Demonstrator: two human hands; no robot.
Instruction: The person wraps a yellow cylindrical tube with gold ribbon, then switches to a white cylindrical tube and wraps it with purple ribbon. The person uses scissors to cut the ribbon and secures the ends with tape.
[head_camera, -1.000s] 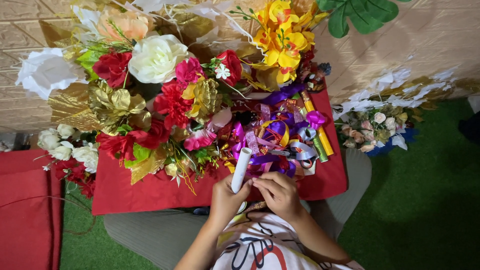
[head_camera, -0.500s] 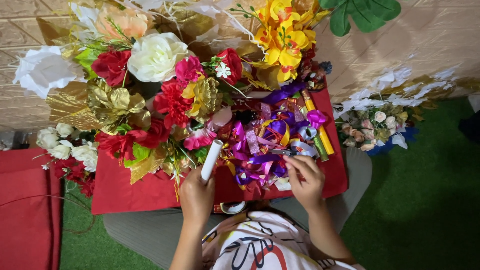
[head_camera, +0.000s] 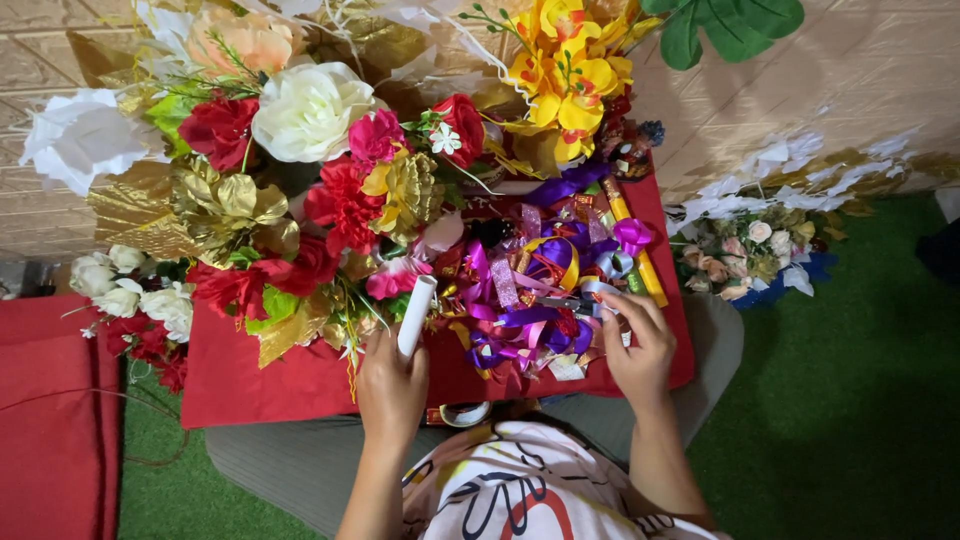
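Observation:
My left hand (head_camera: 392, 385) grips a white rolled tube (head_camera: 417, 313), holding it upright over the red cloth (head_camera: 300, 385). My right hand (head_camera: 637, 345) rests on the right side of a heap of purple, pink and gold ribbons (head_camera: 535, 290), fingers curled down onto the ribbon pile; whether it holds anything there I cannot tell. A roll of tape (head_camera: 463, 414) lies at the cloth's near edge between my arms.
A big bunch of artificial flowers (head_camera: 310, 170) in red, white, gold and yellow covers the cloth's left and back. A small pale bouquet (head_camera: 755, 250) lies on the right by green turf (head_camera: 850, 400). A red cushion (head_camera: 55, 420) sits at left.
My hands have parted: the left moved left with the white tube, the right moved right onto the ribbon heap.

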